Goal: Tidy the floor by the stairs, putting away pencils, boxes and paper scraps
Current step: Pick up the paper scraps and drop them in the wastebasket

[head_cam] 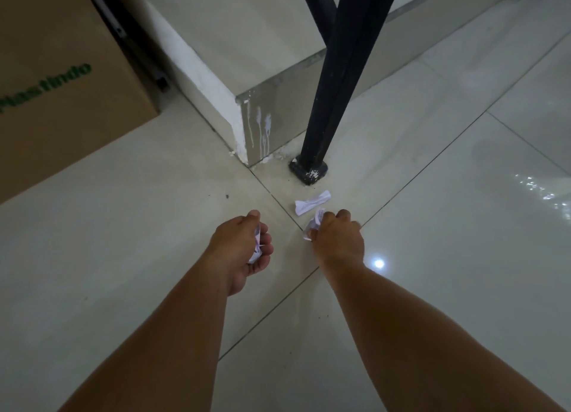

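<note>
My left hand (244, 251) is cupped around crumpled white paper scraps (257, 241), which show between its curled fingers and palm. My right hand (338, 237) reaches down to the tiled floor and pinches another crumpled white scrap (315, 223) between thumb and fingers. Just beyond it, a third twisted white paper scrap (312, 202) lies loose on the floor, close to the foot of the black post. No pencils are in view.
A black metal railing post (327, 102) stands on a square base (309, 171) at the corner of the bottom stair step (262, 72). A large brown cardboard box (61, 81) with green lettering stands at the left. Glossy pale floor tiles (463, 226) spread to the right.
</note>
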